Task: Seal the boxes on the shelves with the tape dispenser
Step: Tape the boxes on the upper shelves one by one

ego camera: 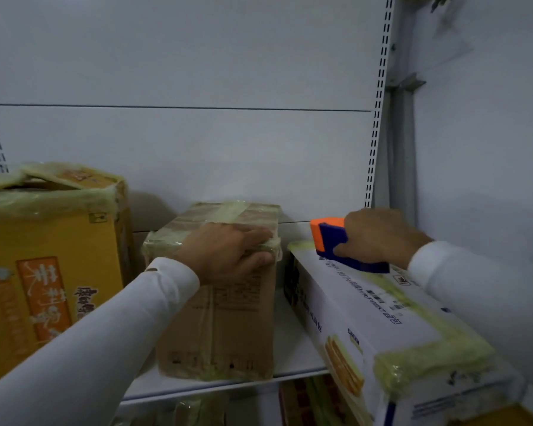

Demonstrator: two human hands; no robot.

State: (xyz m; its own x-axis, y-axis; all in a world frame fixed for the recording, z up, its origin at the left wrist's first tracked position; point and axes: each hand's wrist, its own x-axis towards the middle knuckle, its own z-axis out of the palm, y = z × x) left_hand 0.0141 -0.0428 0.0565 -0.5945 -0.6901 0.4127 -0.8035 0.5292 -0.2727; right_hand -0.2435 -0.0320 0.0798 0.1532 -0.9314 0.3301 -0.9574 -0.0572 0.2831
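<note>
- Holding the tape dispenser (pixel 342 247) in a closed grip, the right hand (pixel 379 238) presses its blue-and-orange body down on the far end of the white box (pixel 382 321), which lies at the right of the shelf (pixel 293 355) and juts out toward the camera.
- The left hand (pixel 228 250) rests on the near top edge of the brown box (pixel 222 318) in the middle of the shelf; its fingers lie along the taped top and its thumb bends down over the front face, so it clasps that edge and steadies the box.
- Yellowish tape already runs across the top of the brown box and down its front, so this one looks sealed.
- The white box carries tape along its top and a thick wrap at the near corner. With the dispenser at the far end of that strip, I judge this run to be either just starting or just finishing; the blur makes it hard to say which.
- The yellow box (pixel 43 265) on the left, well apart from both hands, has tape around its rim, yet its top flaps look raised and wrinkled, so it probably needs another pass.
- More cartons show dimly under the shelf; their state cannot be judged.
</note>
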